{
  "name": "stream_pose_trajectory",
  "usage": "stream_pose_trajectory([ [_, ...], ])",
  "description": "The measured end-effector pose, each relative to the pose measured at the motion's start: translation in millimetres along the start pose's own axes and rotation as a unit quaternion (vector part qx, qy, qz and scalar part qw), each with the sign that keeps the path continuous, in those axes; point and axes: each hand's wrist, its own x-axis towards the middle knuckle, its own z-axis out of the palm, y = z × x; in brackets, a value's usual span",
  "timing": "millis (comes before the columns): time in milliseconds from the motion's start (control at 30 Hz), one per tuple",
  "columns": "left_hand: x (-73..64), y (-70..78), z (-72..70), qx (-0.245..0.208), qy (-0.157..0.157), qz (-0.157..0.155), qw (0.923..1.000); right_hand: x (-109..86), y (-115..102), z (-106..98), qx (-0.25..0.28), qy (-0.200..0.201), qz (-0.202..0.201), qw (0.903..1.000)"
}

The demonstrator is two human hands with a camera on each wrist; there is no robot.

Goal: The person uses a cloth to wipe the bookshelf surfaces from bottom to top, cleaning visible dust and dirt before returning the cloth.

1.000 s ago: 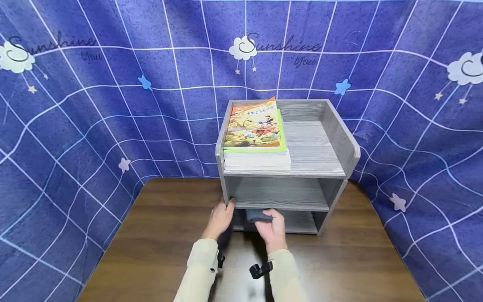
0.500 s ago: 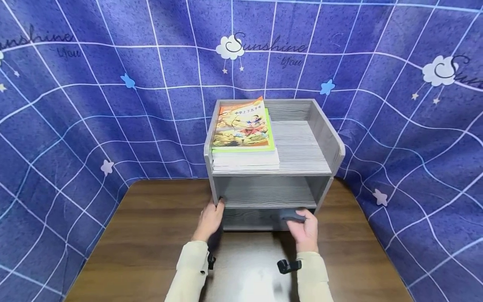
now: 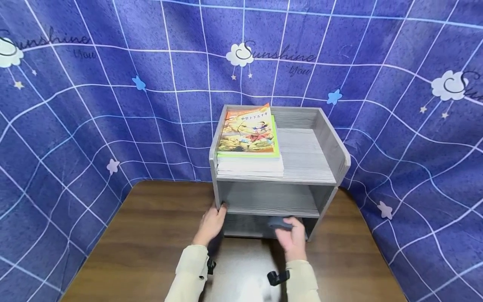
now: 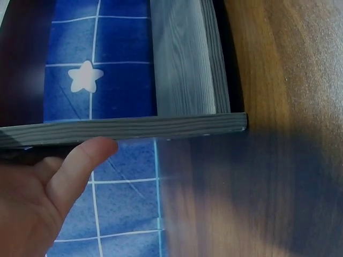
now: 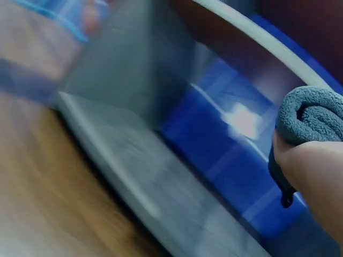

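Observation:
A grey wood-grain shelf (image 3: 275, 178) stands on the brown table, its lowest compartment open to the front. My right hand (image 3: 293, 239) grips a rolled dark grey towel (image 3: 278, 223) at the mouth of that compartment, under the middle board. In the right wrist view the towel (image 5: 313, 115) shows its coiled end and a small hanging loop, just above the bottom board (image 5: 123, 139). My left hand (image 3: 210, 224) holds the lower front of the shelf's left side panel (image 4: 134, 128), with the thumb at the panel's edge; the other fingers are mostly hidden.
Several stacked books (image 3: 249, 134) lie on the left of the top shelf, an orange picture cover uppermost. A blue curtain (image 3: 113, 105) with white grid lines surrounds the back and sides. Brown tabletop (image 3: 158, 235) extends left, right and in front of the shelf.
My right hand carries the towel rightward along the lowest compartment, then back a little to the left. My left hand stays at the side panel. The head view shifts slightly.

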Motion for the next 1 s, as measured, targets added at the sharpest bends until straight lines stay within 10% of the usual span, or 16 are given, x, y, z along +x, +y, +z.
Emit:
stream_pose_trajectory([
  [433,-5.1,5.2,-1.5,-0.027,-0.011,0.008,0.9996,26.0,120.4,20.6,-0.060,-0.058,0.071,0.9940],
  [1000,-6.6,4.7,-0.6,-0.014,-0.012,-0.005,0.9998,6.0,59.1,16.7,0.013,-0.028,0.059,0.9978],
])
